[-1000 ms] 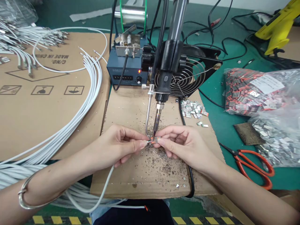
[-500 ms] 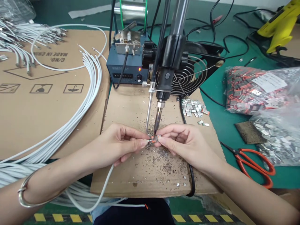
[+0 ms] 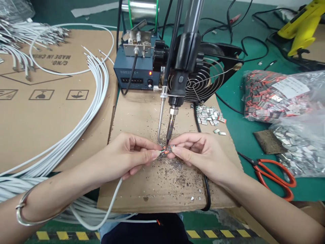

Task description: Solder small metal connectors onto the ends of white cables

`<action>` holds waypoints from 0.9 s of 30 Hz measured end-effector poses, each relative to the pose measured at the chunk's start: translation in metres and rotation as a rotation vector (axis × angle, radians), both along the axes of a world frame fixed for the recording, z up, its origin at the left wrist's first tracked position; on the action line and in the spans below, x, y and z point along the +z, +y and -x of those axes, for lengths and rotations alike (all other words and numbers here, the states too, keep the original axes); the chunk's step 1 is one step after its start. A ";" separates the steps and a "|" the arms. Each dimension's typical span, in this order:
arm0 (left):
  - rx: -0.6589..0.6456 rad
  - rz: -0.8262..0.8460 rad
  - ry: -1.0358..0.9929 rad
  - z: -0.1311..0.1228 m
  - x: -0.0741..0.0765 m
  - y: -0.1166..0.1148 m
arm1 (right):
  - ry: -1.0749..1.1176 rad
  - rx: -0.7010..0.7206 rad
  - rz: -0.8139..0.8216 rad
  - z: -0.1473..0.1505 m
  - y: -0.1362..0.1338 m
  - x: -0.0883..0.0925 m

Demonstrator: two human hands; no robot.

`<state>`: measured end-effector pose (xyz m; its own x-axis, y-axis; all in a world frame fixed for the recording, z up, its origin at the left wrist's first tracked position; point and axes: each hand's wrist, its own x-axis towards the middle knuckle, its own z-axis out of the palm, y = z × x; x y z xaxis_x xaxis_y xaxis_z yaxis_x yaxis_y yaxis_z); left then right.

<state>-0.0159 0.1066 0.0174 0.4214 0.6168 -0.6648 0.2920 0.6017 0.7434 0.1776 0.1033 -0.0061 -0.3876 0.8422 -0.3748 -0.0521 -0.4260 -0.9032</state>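
Observation:
My left hand [image 3: 138, 154] pinches the end of a white cable [image 3: 114, 200], which hangs from under the palm and loops down toward my lap. Between thumb and finger, my right hand [image 3: 194, 149] grips a small metal USB connector [image 3: 171, 148] with orange plastic. The cable's wire ends meet the connector just under the tip of a mounted soldering iron [image 3: 170, 130]. A thin bent metal solder feed tube [image 3: 159, 123] comes down beside the tip. My fingers hide part of the joint.
A blue soldering station [image 3: 135, 73] and a black fan [image 3: 195, 81] stand behind. Loose connectors [image 3: 208, 115] lie right of the iron. Bagged connectors [image 3: 276, 98] and orange-handled scissors [image 3: 275, 173] are at right, a white cable bundle [image 3: 93, 112] at left. Solder bits litter the cardboard [image 3: 137, 118].
Both hands stay at the iron tip with the same cable and connector. The connector is tilted slightly more, its right end higher. The whole view has shifted a little.

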 end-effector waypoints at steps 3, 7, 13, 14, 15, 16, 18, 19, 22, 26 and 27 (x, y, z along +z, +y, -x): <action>0.000 0.000 0.030 0.000 -0.001 0.001 | -0.053 -0.016 -0.014 0.002 -0.001 0.000; -0.011 -0.001 0.065 -0.001 -0.001 0.002 | -0.087 -0.005 -0.040 0.002 -0.001 -0.001; 0.013 -0.024 0.071 -0.004 0.003 0.000 | -0.106 0.012 -0.046 0.001 0.000 0.000; 0.023 -0.026 0.072 -0.005 0.003 0.000 | -0.107 0.015 -0.046 0.001 0.000 0.001; 0.027 -0.025 0.071 -0.005 0.003 0.000 | -0.107 0.017 -0.047 0.001 0.000 0.001; 0.031 -0.025 0.069 -0.005 0.003 -0.001 | -0.105 0.017 -0.049 0.001 0.000 0.001; 0.023 -0.027 0.060 -0.004 0.003 -0.001 | -0.094 0.015 -0.047 0.000 0.000 0.001; 0.020 -0.030 0.057 -0.004 0.002 -0.002 | -0.085 0.016 -0.044 0.000 0.000 0.001; 0.011 -0.039 0.053 -0.003 0.002 -0.003 | -0.066 0.026 -0.037 -0.001 0.000 0.000; 0.007 -0.049 0.075 -0.004 0.002 -0.002 | -0.056 0.012 -0.023 0.000 0.000 0.000; 0.010 -0.051 0.080 -0.004 0.003 -0.001 | -0.053 0.005 -0.017 0.000 0.000 0.001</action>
